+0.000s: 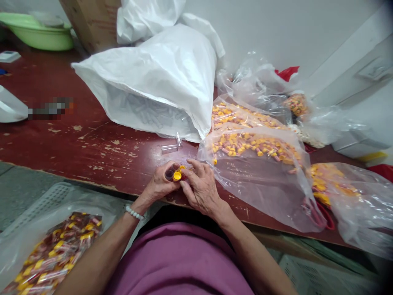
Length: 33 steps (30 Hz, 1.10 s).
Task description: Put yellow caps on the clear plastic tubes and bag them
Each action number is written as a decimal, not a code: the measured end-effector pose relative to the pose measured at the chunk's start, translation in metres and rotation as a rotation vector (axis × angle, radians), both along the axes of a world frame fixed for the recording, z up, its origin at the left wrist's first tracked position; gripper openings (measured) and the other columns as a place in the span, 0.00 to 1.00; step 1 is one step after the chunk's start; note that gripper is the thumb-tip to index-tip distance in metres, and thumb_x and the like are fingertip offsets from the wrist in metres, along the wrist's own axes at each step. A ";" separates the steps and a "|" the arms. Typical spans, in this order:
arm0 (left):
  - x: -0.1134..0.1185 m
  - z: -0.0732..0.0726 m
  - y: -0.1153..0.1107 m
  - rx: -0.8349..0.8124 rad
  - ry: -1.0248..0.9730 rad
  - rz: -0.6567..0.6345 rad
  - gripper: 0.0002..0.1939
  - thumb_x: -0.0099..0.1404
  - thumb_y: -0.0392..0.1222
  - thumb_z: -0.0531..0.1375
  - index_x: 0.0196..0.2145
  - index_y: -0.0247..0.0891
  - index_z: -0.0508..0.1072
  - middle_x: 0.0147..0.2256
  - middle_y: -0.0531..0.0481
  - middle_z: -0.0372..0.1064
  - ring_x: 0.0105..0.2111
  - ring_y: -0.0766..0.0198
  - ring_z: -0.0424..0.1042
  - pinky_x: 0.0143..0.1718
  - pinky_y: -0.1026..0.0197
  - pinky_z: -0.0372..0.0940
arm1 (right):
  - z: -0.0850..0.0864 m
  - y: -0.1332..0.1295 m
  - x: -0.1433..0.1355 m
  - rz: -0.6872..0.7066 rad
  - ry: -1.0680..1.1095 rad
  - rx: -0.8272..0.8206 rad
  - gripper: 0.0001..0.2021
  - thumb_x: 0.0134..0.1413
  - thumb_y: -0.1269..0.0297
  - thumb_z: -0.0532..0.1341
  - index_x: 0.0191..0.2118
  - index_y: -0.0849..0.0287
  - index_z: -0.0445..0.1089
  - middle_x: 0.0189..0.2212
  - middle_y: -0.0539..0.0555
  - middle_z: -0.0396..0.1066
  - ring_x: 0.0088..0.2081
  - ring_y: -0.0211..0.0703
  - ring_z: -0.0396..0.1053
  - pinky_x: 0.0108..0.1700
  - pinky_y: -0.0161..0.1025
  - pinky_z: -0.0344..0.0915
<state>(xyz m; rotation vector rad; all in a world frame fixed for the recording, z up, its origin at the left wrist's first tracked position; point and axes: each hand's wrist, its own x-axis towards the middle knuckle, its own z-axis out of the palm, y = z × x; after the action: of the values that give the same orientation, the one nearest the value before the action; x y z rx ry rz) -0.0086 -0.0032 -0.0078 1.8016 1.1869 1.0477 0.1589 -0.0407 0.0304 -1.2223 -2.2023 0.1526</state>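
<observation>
My left hand point(162, 181) is wrapped round a small bunch of clear plastic tubes point(169, 174), their open ends facing up. A yellow cap point(177, 176) sits at the mouth of one tube. My right hand point(202, 186) is against the bunch, its thumb and fingers closed at a second yellow-capped piece point(182, 168) that they partly hide. Just beyond the hands, loose clear tubes point(170, 149) lie on the table. To the right, an open clear bag point(258, 184) holds many yellow-capped pieces point(239, 143) with reddish bodies.
A large white sack point(172, 69) lies open towards me with clear tubes inside. Below left, a lined crate point(58, 196) holds yellow-capped tubes. Another bag of yellow pieces point(331, 180) is at right. A green basin point(39, 35) stands back left on the worn red table point(76, 143).
</observation>
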 end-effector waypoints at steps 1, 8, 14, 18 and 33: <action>0.001 0.001 0.000 0.001 0.000 0.000 0.16 0.48 0.40 0.65 0.35 0.36 0.68 0.32 0.51 0.70 0.31 0.65 0.69 0.33 0.65 0.65 | 0.007 -0.003 0.004 0.008 0.024 0.026 0.16 0.56 0.63 0.57 0.51 0.53 0.66 0.57 0.57 0.59 0.50 0.51 0.60 0.51 0.52 0.60; 0.009 -0.002 -0.002 -0.035 -0.033 0.077 0.21 0.45 0.44 0.68 0.35 0.36 0.67 0.31 0.51 0.71 0.28 0.66 0.70 0.30 0.65 0.67 | 0.027 0.023 0.088 -0.473 0.286 0.180 0.10 0.57 0.67 0.52 0.39 0.56 0.70 0.35 0.55 0.69 0.38 0.44 0.67 0.42 0.43 0.64; 0.010 -0.002 -0.002 -0.071 -0.070 0.060 0.21 0.44 0.43 0.68 0.35 0.36 0.67 0.30 0.51 0.71 0.28 0.65 0.71 0.29 0.64 0.68 | -0.024 0.062 0.089 -0.426 0.015 -0.180 0.15 0.54 0.62 0.57 0.47 0.55 0.70 0.41 0.58 0.69 0.40 0.47 0.67 0.42 0.42 0.64; 0.011 0.000 -0.003 -0.091 -0.081 0.040 0.21 0.45 0.43 0.67 0.36 0.36 0.66 0.30 0.51 0.71 0.28 0.66 0.71 0.29 0.64 0.68 | -0.035 0.072 0.073 -0.460 -0.094 -0.171 0.14 0.55 0.68 0.54 0.46 0.56 0.71 0.41 0.60 0.69 0.42 0.49 0.66 0.44 0.44 0.63; 0.006 0.002 -0.001 -0.020 -0.060 -0.030 0.18 0.49 0.42 0.65 0.37 0.35 0.67 0.31 0.52 0.69 0.29 0.67 0.68 0.31 0.66 0.65 | 0.050 0.011 0.008 0.082 0.238 0.108 0.13 0.59 0.72 0.52 0.47 0.60 0.66 0.41 0.59 0.70 0.45 0.45 0.67 0.49 0.45 0.66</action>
<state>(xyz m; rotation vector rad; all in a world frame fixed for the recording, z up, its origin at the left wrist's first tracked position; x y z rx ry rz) -0.0025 -0.0044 -0.0059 1.7550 1.1280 1.0614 0.1669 -0.0295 0.0800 -1.0010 -2.0264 0.1986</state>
